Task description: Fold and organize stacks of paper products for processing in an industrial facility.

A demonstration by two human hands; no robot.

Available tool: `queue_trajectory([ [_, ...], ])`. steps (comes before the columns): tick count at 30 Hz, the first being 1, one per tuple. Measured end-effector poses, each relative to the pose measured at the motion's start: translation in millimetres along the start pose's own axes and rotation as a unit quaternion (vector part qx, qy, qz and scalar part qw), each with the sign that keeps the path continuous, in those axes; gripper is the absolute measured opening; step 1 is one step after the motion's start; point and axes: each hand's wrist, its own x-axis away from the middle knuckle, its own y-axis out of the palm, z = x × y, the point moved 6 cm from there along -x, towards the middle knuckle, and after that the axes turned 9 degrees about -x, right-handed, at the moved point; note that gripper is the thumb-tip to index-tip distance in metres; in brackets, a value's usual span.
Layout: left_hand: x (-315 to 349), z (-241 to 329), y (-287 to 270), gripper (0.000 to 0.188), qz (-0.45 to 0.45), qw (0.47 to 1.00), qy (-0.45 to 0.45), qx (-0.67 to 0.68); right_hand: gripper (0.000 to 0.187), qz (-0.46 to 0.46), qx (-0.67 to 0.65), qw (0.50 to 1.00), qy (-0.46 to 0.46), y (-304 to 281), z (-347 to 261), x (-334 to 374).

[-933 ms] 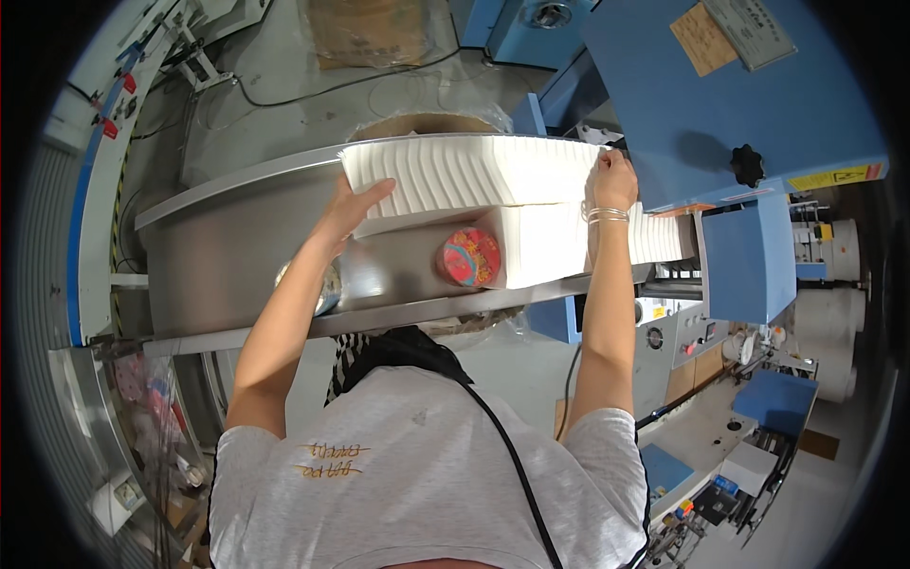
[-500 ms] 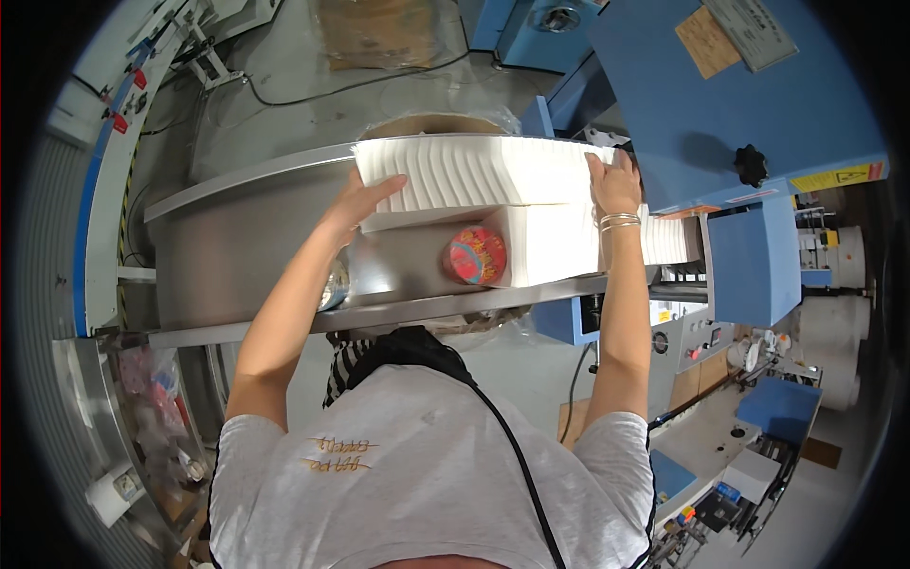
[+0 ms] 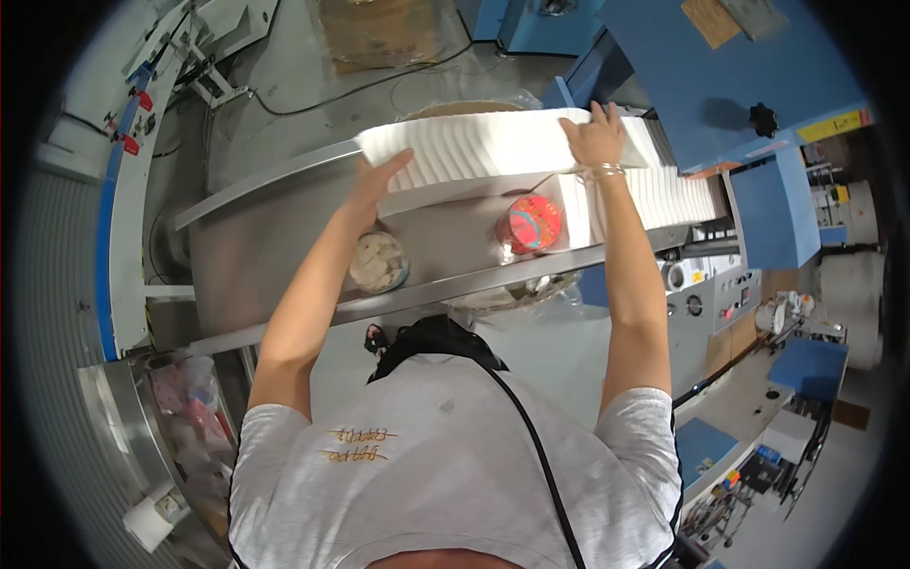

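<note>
A long row of white, tissue-like sheets (image 3: pixel 474 147) packed side by side spans between my two hands along the far side of a steel trough (image 3: pixel 265 256). My left hand (image 3: pixel 374 190) grips its left end, thumb on the near face and the other fingers hidden. My right hand (image 3: pixel 597 142) clasps the right part from above, fingers over the far edge. Beneath and right of that hand, more white sheets (image 3: pixel 678 199) lie in the trough. A red round tub (image 3: pixel 531 225) stands just nearer than the held row. By my left wrist sits a round container of pale pieces (image 3: pixel 379 263).
A blue machine housing (image 3: pixel 664 76) with a black knob (image 3: pixel 763 119) overhangs the trough's right end. The trough has raised metal rims (image 3: pixel 427 292). A cardboard box (image 3: pixel 379 33) and a black cable (image 3: pixel 332 106) lie on the floor beyond. White-and-blue equipment (image 3: pixel 118 218) stands left.
Both hands have moved the held row away from me, its right part apart from the sheets behind it. The view has shifted, and the container of pale pieces now shows fully.
</note>
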Motion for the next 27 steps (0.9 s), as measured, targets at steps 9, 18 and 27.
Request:
queue_trajectory([
  [9,35,-30,-197,0.065,-0.033,0.999,0.0,0.009,0.061,0.018,-0.101,0.994,0.034,-22,-204,66],
  [18,30,-26,-207,0.094,-0.089,0.99,0.006,-0.109,0.07,-0.123,-0.167,0.944,0.256,-46,-183,115],
  [27,37,-14,-190,0.093,-0.097,0.992,0.014,-0.081,0.079,-0.105,-0.211,0.964,0.122,-88,-289,193],
])
